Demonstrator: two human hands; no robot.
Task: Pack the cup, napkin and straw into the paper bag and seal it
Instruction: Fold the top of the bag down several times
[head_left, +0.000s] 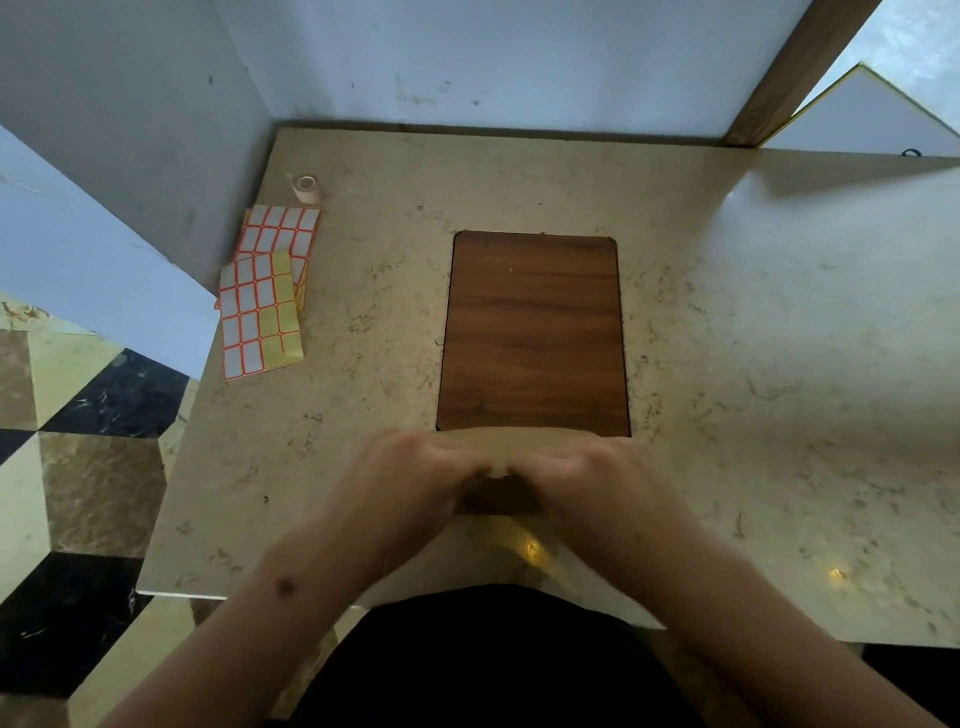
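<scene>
A brown paper bag (511, 441) stands at the near edge of the table, and its top edge shows as a tan strip just in front of the wooden board. My left hand (415, 462) and my right hand (576, 465) both grip that top edge side by side, fingers curled over it. Between my hands the bag's dark front (498, 496) shows. Cup, napkin and straw are not visible. The picture of my hands is blurred.
A dark wooden board (535, 332) lies in the middle of the marble table (753, 364). Sheets of orange-bordered sticker labels (265, 306) lie at the left, with a small roll of tape (306, 187) behind them. White walls close the back and left.
</scene>
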